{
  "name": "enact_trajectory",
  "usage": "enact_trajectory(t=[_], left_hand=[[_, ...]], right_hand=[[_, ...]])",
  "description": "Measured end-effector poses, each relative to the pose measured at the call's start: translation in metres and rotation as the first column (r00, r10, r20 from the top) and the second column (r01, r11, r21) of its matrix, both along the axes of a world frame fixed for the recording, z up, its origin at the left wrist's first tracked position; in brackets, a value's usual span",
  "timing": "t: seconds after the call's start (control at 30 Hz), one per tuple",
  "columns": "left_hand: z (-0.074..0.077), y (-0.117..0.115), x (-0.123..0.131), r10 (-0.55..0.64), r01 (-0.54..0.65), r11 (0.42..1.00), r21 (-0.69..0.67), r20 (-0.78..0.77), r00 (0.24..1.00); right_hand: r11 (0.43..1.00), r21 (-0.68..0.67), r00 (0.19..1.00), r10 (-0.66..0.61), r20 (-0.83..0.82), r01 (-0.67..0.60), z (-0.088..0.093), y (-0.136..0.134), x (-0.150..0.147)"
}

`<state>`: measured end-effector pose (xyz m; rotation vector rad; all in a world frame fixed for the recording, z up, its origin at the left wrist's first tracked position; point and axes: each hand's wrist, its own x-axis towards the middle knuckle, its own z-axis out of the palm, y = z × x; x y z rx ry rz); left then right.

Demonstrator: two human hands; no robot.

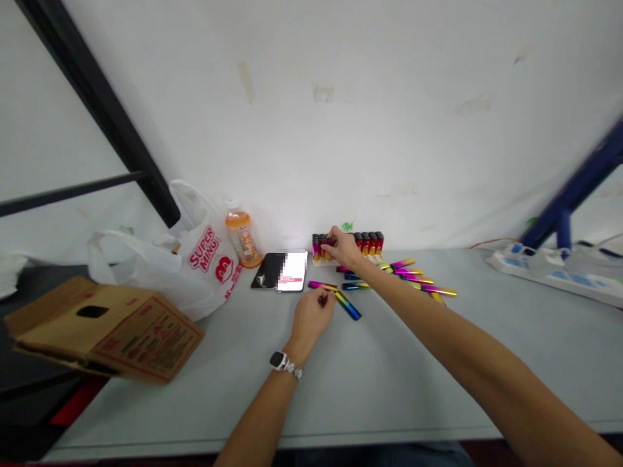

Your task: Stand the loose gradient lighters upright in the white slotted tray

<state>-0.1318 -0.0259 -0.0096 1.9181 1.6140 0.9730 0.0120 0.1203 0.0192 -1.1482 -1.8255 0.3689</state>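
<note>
My left hand (314, 314), a watch on its wrist, is low over the table with curled fingers. Its fingertips close on the near end of a shiny blue-and-yellow tube (349, 307). Just beyond them lies a magenta-and-yellow tube (321, 285). My right hand (342, 248) reaches across to a row of small battery-like cylinders (372, 243), red and orange with black tops, standing upright in a pale holder (318, 263). Its thumb and finger pinch at the left part of that row, hiding some cylinders. Several metallic rainbow tubes (418, 279) lie loosely piled beside my right forearm.
A phone or tablet (270, 270) with a bright screen lies by the wall, next to an orange drink bottle (243, 237). Farther left are a white plastic bag (204, 266) and an open cardboard box (141, 331). A power strip (549, 272) is at right.
</note>
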Motion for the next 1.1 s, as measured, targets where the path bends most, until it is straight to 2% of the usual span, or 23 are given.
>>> enact_trajectory(t=[0.2,0.33,0.47,0.6,0.73,0.83,0.93,1.03,1.1], left_hand=[[0.003,0.001,-0.003,0.025,-0.025,0.999,-0.023,0.038,0.999],[0.005,0.000,-0.004,0.049,-0.048,0.999,-0.020,0.056,0.997],[0.006,0.001,-0.004,0.055,-0.054,0.998,-0.014,0.073,0.996],[0.007,0.001,-0.005,0.059,-0.058,0.998,-0.026,0.073,0.996],[0.011,-0.002,-0.012,0.098,-0.099,0.994,-0.050,-0.020,0.995],[0.014,-0.007,-0.019,0.132,-0.145,0.987,-0.065,-0.165,0.977],[0.016,-0.010,-0.023,0.128,-0.153,0.986,-0.069,-0.276,0.953],[0.016,-0.011,-0.024,0.106,-0.136,0.988,-0.069,-0.333,0.937],[0.015,-0.010,-0.024,0.092,-0.126,0.989,-0.080,-0.340,0.936]], right_hand=[[1.000,0.004,0.997,-0.013,0.073,0.013,-0.006,0.006,-0.007],[0.994,0.076,0.963,-0.098,0.253,0.082,0.000,-0.002,-0.009],[0.967,0.130,0.829,-0.254,0.497,0.219,0.012,-0.022,-0.009],[0.972,0.086,0.676,-0.214,0.706,0.218,0.017,-0.039,-0.010],[0.965,0.021,0.585,-0.175,0.792,0.261,0.017,-0.048,-0.009],[0.964,-0.009,0.591,-0.157,0.792,0.267,0.018,-0.054,-0.008],[0.976,-0.001,0.660,-0.147,0.737,0.218,0.019,-0.063,-0.009],[0.997,-0.040,0.715,-0.016,0.699,0.062,0.019,-0.071,-0.012],[0.995,-0.091,0.710,0.097,0.697,-0.046,0.017,-0.073,-0.016]])
